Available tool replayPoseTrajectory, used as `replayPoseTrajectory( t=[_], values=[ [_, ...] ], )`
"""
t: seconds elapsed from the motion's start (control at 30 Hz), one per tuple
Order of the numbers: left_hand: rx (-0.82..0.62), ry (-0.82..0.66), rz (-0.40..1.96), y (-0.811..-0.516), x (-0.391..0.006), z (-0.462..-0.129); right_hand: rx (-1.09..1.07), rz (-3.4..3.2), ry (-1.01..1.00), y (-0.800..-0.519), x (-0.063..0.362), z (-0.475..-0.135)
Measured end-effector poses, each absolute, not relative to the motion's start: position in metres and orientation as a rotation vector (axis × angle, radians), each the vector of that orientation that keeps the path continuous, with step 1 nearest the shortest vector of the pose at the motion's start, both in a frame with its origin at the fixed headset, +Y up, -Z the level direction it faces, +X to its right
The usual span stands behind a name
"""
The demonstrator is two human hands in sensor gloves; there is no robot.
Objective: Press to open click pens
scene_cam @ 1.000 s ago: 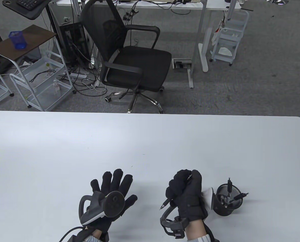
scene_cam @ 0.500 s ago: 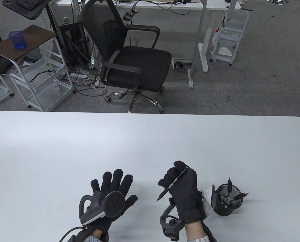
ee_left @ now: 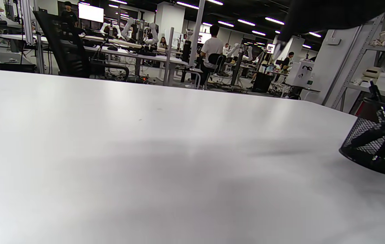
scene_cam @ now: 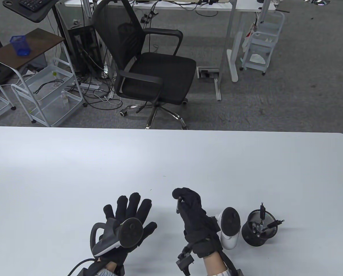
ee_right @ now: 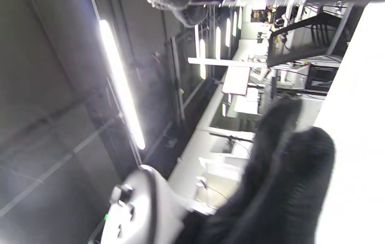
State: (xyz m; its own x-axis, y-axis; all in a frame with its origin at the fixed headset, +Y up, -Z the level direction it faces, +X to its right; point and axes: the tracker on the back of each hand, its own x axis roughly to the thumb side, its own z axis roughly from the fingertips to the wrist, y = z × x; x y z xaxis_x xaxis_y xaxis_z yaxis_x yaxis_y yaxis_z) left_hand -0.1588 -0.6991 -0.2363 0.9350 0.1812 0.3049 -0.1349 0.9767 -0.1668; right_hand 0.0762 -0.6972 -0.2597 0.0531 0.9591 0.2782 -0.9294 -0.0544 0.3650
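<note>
right hand (scene_cam: 191,205) has turned, its pen (scene_cam: 177,205) now upright.

Both hands wearing black knit sensor gloves. Left hand (scene_cam: 131,214) is carrying a grey/white tracker (scene_cam: 122,233) w/ round dark disc, black cable trailing at wrist. Right hand (scene_cam: 193,210) tracker (scene_cam: 230,227) is showing white. Bare skin + light striped cuffs peeking out.

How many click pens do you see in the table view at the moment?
3 at least: one held in the right hand, the pen mostly hidden, and two sticking out of the mesh pen cup. More may be hidden inside.
</note>
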Motion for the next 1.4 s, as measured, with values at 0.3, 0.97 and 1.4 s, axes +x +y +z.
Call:
replayPoseTrajectory(
  t=[0.3, 0.97, 1.4],
  values=[
    [-0.140, -0.321, 0.177, -0.697, -0.161, -0.237, 0.267, 1.659, 0.209, -0.749, 0.052, -0.285],
    [-0.141, -0.321, 0.240, -0.688, -0.170, -0.236, 0.001, 2.179, 0.503, -0.822, -0.037, -0.323],
    [-0.138, -0.317, 0.240, -0.688, -0.169, -0.236, -0.011, 2.250, 0.479, -0.820, -0.042, -0.324]
  ],
)
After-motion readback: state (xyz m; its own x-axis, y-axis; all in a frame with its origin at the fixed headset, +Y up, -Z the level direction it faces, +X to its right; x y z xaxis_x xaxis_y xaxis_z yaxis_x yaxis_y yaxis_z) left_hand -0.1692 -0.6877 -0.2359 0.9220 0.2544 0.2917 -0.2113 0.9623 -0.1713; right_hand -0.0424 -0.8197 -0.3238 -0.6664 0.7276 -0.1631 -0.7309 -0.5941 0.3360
